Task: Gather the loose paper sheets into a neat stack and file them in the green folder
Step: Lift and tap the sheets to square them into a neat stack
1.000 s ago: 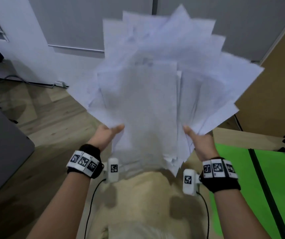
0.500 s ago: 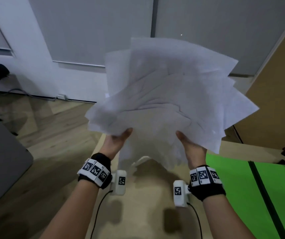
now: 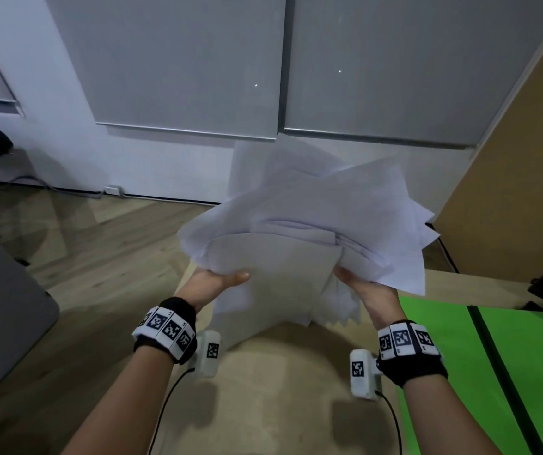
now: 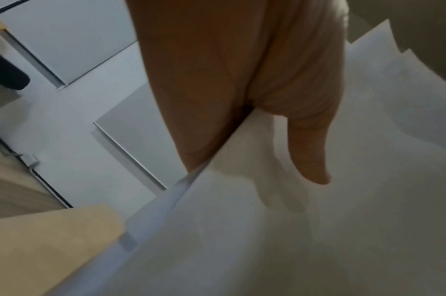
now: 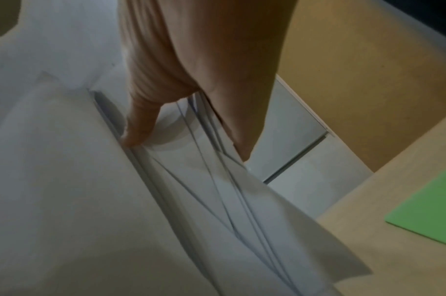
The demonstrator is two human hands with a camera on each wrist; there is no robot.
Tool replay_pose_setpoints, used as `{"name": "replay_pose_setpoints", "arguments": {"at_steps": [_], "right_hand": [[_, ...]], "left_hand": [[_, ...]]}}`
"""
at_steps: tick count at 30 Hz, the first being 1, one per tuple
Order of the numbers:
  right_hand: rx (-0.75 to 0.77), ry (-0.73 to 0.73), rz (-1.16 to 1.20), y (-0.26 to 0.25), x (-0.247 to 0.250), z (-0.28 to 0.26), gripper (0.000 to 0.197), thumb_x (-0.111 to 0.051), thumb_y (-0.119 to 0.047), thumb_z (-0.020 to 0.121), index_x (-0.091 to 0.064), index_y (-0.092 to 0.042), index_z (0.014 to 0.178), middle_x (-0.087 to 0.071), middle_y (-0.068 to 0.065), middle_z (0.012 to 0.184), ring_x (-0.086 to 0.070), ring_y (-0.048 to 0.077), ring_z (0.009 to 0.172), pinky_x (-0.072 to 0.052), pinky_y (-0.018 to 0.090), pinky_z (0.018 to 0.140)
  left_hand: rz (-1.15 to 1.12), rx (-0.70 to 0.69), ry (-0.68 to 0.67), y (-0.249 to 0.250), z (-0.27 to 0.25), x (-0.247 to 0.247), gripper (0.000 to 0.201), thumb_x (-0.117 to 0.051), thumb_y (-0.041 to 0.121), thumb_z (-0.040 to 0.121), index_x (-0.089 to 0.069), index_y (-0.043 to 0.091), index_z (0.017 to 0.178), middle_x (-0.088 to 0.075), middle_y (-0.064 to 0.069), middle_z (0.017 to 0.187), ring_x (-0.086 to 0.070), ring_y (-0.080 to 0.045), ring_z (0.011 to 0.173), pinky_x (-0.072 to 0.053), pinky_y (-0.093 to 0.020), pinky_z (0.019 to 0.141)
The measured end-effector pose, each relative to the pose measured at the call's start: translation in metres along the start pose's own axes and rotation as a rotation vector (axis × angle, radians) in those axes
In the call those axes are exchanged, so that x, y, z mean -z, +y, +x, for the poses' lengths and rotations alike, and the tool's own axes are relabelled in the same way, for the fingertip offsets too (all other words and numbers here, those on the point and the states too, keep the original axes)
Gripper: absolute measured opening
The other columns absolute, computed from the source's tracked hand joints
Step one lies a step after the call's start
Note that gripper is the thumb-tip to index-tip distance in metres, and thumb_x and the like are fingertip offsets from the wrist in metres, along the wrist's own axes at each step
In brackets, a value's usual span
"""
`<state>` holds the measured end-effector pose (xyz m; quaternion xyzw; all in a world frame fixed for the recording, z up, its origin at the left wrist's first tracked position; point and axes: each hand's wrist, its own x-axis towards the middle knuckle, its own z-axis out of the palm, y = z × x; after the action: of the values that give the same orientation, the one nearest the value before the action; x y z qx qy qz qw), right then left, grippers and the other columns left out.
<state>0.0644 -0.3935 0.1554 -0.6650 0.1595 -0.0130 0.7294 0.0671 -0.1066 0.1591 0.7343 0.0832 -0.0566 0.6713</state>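
White paper sheets (image 3: pixel 313 224) between both hands

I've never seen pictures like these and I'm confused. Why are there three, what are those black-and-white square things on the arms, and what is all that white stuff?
No machine here: a person is working with two bare hands. The big picture comes from a camera on their head, looking down. The bands with checkered squares on each wrist carry small cameras, which took the two close-up pictures along each hand. The white stuff is a messy bunch of paper sheets, corners sticking out every way. The left hand and right hand hold it from either side, thumbs on top, lifted above a light wooden table. On the table to the right lies the green folder the sheets should go into.
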Motion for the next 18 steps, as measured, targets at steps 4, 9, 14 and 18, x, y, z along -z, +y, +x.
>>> {"name": "replay_pose_setpoints", "arguments": {"at_steps": [4,9,14,18], "right_hand": [[-0.016,-0.042,-0.028,-0.005,0.002,0.001,0.024,-0.081,-0.019,0.069,-0.072,-0.015,0.092,-0.076,-0.007,0.085,-0.071,0.004,0.08,-0.052,0.028,0.08],[-0.041,-0.115,-0.053,-0.022,0.002,-0.007,0.005,-0.072,-0.014,0.079,-0.069,-0.015,0.083,-0.075,-0.007,0.07,-0.072,0.003,0.068,-0.056,0.016,0.062],[0.015,-0.227,-0.465,-0.004,0.007,-0.007,0.084,-0.072,-0.071,0.051,-0.07,-0.001,0.096,-0.07,0.007,0.098,-0.064,0.016,0.09,-0.051,0.04,0.09],[-0.012,-0.252,-0.427,0.007,-0.016,-0.005,0.082,-0.079,-0.058,0.056,-0.061,-0.012,0.122,-0.066,0.006,0.119,-0.062,0.019,0.11,-0.05,0.022,0.087]], "left_hand": [[0.036,0.041,-0.033,-0.011,0.002,0.002,0.05,-0.078,0.009,0.074,-0.06,0.013,0.121,-0.069,0.002,0.111,-0.064,-0.008,0.101,-0.053,-0.029,0.089],[0.119,0.081,0.034,-0.012,0.009,-0.008,0.046,-0.069,0.031,0.084,-0.059,0.011,0.125,-0.064,-0.005,0.122,-0.06,-0.021,0.109,-0.048,-0.023,0.09],[0.006,-0.008,0.237,-0.016,0.006,-0.017,0.049,-0.07,0.024,0.084,-0.055,0.008,0.128,-0.063,0.0,0.102,-0.064,-0.013,0.092,-0.047,-0.008,0.066],[-0.066,-0.031,0.231,-0.017,0.007,-0.022,0.047,-0.072,0.024,0.082,-0.056,0.012,0.125,-0.066,0.001,0.1,-0.064,-0.021,0.101,-0.048,-0.023,0.078]]}}
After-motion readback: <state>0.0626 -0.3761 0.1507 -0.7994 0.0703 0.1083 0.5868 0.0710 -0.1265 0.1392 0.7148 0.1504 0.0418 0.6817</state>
